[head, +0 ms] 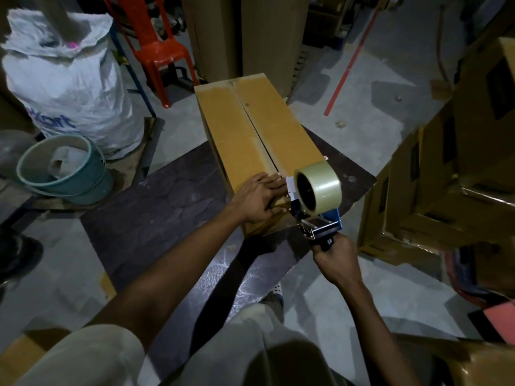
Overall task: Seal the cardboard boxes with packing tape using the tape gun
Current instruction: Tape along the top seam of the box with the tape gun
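Cardboard box (250,140) is laid lengthwise on a dark board (167,204). Its near end is pressed by the left hand (260,199), fingers straight. The tape gun (317,207) is gripped by the handle in the right hand (335,259), at the box's near right corner.

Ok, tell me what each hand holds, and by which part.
Right hand grips the tape gun by its black handle. Left hand holds nothing; it presses flat on the cardboard box's near end.
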